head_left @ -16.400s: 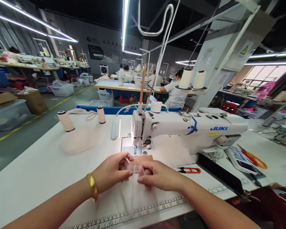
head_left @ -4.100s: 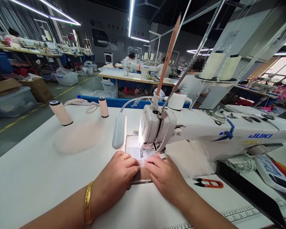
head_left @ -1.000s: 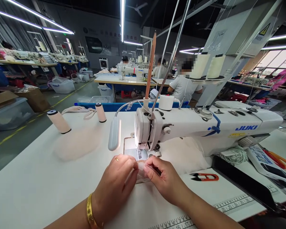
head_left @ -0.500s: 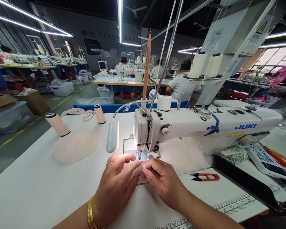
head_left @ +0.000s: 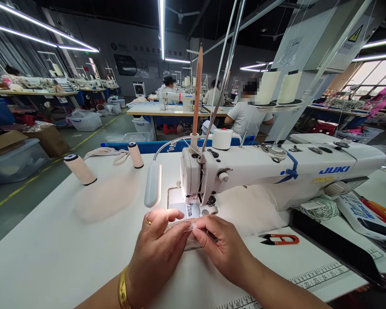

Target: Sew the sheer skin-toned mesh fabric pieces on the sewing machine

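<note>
Left hand (head_left: 161, 253) and right hand (head_left: 225, 246) are closed in narrow pinches on sheer fabric (head_left: 193, 244), which is held at lower centre of the frame and, seemingly light, soft and slippery, is best gripped near edges.

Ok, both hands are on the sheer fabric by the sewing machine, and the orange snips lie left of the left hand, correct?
No: the head view shows the orange snips lying right of the right hand. That hand and the left hand are indeed on the sheer fabric by the sewing machine.
</note>
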Demonstrator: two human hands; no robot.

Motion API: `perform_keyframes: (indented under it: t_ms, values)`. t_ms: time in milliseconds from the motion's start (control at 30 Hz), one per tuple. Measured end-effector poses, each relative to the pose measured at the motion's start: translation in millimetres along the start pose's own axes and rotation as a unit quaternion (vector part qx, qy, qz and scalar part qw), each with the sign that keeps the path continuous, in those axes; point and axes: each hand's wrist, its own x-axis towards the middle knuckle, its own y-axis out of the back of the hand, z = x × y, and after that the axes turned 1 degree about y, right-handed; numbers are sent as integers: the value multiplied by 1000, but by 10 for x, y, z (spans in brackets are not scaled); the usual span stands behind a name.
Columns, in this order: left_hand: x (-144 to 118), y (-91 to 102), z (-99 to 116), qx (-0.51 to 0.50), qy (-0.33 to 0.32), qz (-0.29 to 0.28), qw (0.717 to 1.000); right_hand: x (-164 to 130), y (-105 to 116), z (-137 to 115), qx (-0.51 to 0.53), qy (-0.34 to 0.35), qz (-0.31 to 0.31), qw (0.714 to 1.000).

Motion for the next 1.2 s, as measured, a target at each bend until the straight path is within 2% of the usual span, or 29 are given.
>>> perform_keyframes:
  t_ms: [800,1067,1200]
  values:
    - [23,27,5,9,-15,6,1000,0,-10,-19,-18,-6,3,1000]
    - [10,1,0,22,0,-5,1000,3,-9,3,-38,22,-7,999]
    - [26,-6,-9,-4,25,-26,999,-28,-19,37,-33,7,4,999]
